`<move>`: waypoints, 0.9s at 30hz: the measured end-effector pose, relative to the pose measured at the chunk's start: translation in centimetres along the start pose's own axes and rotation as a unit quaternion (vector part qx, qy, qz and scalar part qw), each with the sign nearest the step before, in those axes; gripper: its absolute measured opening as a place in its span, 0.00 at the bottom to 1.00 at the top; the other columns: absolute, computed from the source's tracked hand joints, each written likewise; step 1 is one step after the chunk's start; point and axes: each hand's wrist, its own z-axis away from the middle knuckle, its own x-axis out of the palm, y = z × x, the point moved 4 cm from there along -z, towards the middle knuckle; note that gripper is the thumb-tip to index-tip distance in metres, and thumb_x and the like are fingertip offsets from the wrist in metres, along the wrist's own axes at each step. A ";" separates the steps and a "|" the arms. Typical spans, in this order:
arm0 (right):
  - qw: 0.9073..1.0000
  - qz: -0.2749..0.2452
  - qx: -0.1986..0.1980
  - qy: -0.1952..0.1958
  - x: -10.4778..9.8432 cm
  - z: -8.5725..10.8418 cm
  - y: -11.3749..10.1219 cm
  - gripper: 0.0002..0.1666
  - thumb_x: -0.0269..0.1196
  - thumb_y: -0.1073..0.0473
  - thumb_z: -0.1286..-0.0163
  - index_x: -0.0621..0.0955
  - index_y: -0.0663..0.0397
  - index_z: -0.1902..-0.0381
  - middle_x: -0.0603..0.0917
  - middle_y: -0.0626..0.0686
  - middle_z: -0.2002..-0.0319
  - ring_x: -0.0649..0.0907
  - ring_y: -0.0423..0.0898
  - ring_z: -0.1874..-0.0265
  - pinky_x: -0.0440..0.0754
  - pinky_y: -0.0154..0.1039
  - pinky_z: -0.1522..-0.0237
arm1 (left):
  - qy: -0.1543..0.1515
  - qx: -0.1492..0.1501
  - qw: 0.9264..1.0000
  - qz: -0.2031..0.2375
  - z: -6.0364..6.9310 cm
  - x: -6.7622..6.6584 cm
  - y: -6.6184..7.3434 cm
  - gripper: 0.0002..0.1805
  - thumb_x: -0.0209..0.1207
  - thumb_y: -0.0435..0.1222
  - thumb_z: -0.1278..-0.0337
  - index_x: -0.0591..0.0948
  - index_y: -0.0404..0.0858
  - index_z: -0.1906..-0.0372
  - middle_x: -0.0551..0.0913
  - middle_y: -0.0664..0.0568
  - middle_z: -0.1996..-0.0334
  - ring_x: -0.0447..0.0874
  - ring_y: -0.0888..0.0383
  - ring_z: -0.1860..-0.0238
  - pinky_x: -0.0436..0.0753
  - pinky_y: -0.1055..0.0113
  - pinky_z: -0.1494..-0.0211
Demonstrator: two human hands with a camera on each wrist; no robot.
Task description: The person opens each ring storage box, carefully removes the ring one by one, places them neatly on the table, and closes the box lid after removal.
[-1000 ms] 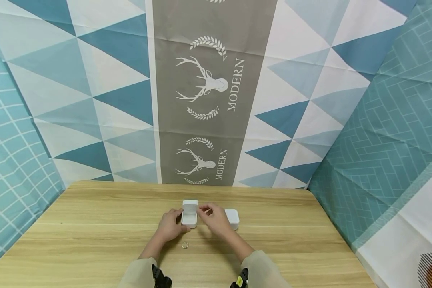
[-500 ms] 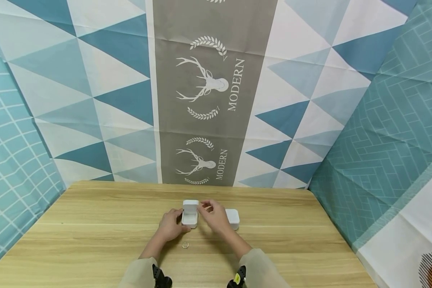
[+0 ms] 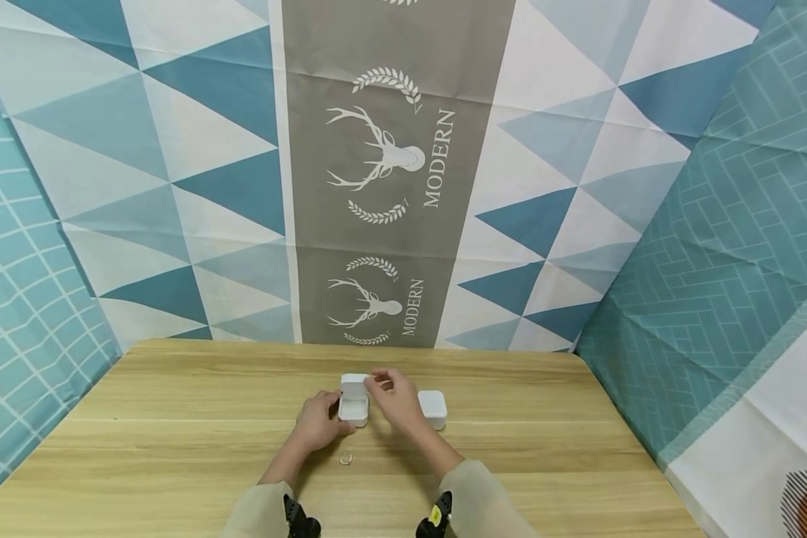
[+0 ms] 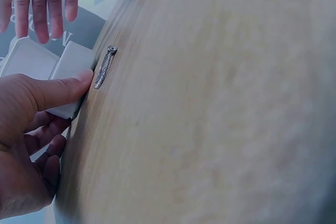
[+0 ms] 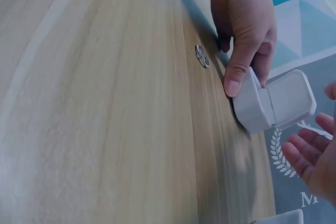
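Note:
A small white ring box [image 3: 353, 410] stands on the table with its lid up. My left hand [image 3: 319, 420] grips it by the lower part, thumb [image 4: 63, 91] across the front and fingers round the left side. My right hand [image 3: 397, 398] is at the raised lid [image 5: 292, 99], at its right. Its fingers [image 5: 310, 150] are loosely spread and look apart from the lid in the right wrist view. A silver ring [image 3: 346, 458] lies on the wood in front of the box; small stones show along its band [image 4: 105, 67] in the left wrist view.
A second white box [image 3: 433, 409], closed, stands on the wooden table [image 3: 208, 441] just right of my right forearm. The table's far edge meets a patterned cloth backdrop [image 3: 376, 224], with more cloth hanging on both sides.
My right hand has shifted slightly left and away from me, up to the lid's right edge. The left hand, the box and the ring stay where they were.

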 end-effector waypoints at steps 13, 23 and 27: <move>1.000 -0.012 0.006 -0.008 0.6 -0.1 -0.2 0.23 0.58 0.47 0.33 0.78 0.57 0.49 0.82 0.56 0.53 0.81 0.49 0.56 0.80 0.38 0.56 | -0.004 -0.003 1.000 0.000 0.0 -0.1 0.2 0.40 0.72 0.38 0.62 0.71 0.26 0.40 0.77 0.38 0.50 0.72 0.41 0.49 0.70 0.46 0.43; 0.999 -0.028 0.013 -0.023 1.1 -0.2 -0.2 0.26 0.58 0.48 0.33 0.76 0.63 0.47 0.81 0.56 0.53 0.81 0.48 0.54 0.80 0.39 0.52 | -0.005 -0.003 1.000 -0.003 0.0 0.0 0.0 0.41 0.72 0.39 0.62 0.71 0.25 0.40 0.78 0.38 0.50 0.72 0.43 0.50 0.71 0.46 0.44; 0.999 -0.022 0.011 -0.022 1.2 -0.3 -0.2 0.25 0.57 0.48 0.32 0.76 0.63 0.47 0.82 0.55 0.54 0.81 0.47 0.54 0.79 0.39 0.51 | -0.004 0.001 1.000 -0.002 0.0 0.1 -0.1 0.41 0.72 0.38 0.63 0.71 0.25 0.40 0.78 0.38 0.51 0.73 0.42 0.50 0.71 0.45 0.44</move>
